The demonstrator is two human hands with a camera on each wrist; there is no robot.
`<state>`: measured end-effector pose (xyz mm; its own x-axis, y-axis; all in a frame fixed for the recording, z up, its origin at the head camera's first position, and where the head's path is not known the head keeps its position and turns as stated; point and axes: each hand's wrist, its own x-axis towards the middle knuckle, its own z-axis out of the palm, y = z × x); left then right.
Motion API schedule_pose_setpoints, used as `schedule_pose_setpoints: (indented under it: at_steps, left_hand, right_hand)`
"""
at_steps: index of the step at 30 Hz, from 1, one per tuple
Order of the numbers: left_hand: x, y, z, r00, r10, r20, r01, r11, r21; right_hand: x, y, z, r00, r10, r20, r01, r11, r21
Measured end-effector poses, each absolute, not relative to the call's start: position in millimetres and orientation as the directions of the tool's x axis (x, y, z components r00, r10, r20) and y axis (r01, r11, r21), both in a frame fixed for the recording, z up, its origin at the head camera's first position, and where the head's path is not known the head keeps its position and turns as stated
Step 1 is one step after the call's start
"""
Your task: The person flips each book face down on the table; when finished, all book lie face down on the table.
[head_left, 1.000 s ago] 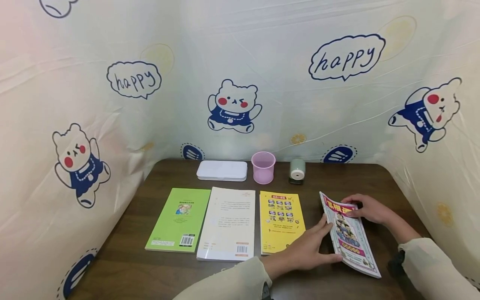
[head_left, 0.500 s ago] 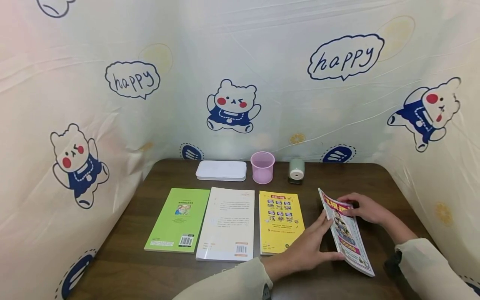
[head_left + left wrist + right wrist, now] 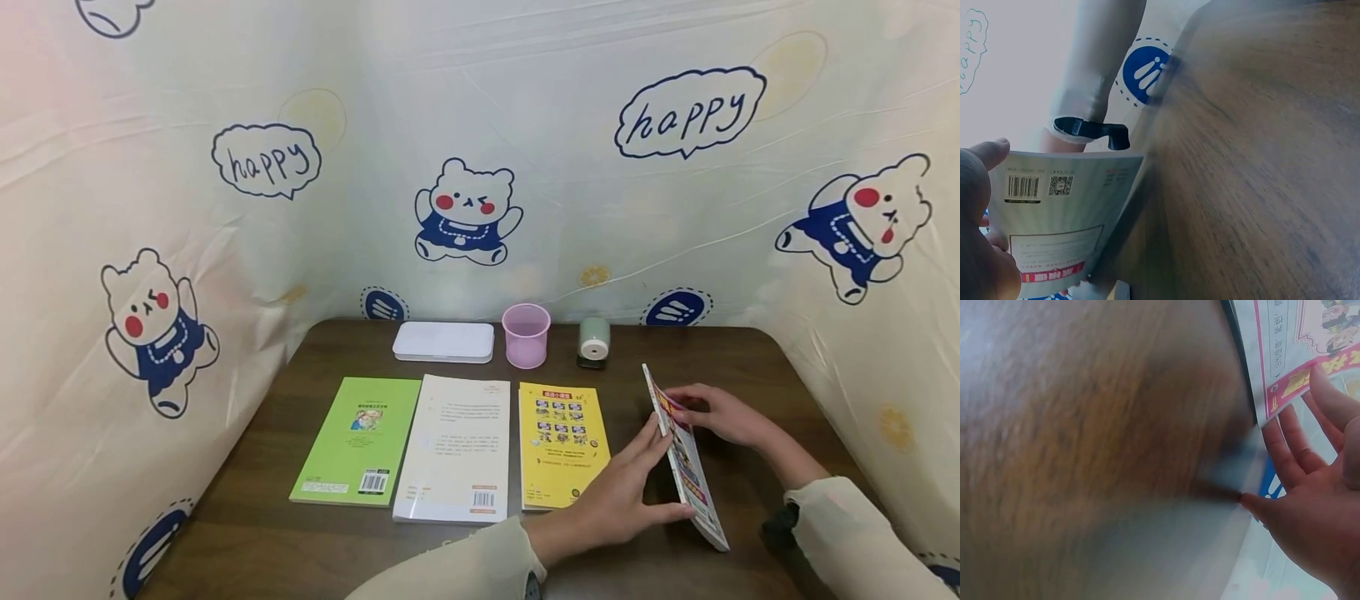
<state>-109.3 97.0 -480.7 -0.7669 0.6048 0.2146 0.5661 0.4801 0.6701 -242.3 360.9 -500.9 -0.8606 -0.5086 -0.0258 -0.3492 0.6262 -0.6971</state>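
A thin comic-style book [image 3: 686, 462] with a pink-and-white cover is tilted up steeply at the right of the table, its left edge raised. My left hand [image 3: 611, 492] grips that raised edge, the thumb near its lower end and the fingers farther up. My right hand [image 3: 723, 417] pinches the book's far end, thumb on the front cover, as the right wrist view shows. In the left wrist view the pale green back cover [image 3: 1060, 212] with a barcode faces the camera. A yellow book [image 3: 562, 442] lies flat just left of my left hand.
Left of the yellow book lie a white book [image 3: 453, 450] and a green book [image 3: 360, 442], both flat. Behind them stand a white case [image 3: 444, 342], a pink cup [image 3: 527, 337] and a green pencil sharpener [image 3: 595, 342]. A printed curtain [image 3: 465, 100] surrounds the table [image 3: 247, 517].
The held book has turned from a low slant to nearly on edge, its left side rising and its near end swinging left. My right hand has shifted slightly left with it.
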Motion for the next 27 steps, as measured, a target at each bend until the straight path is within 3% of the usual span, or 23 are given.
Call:
schedule_pose_setpoints:
  at_steps: [22, 27]
  left_hand:
    - [-104, 91, -467, -0.715, 0.644, 0.273, 0.611, 0.385, 0.692]
    - [-103, 90, -465, -0.716, 0.642, 0.276, 0.619, 0.400, 0.675]
  right_hand:
    - [-237, 339, -487, -0.850, -0.526, 0.034, -0.373, 0.555, -0.744]
    - [-236, 332, -479, -0.849, -0.527, 0.032, -0.307, 0.443, -0.843]
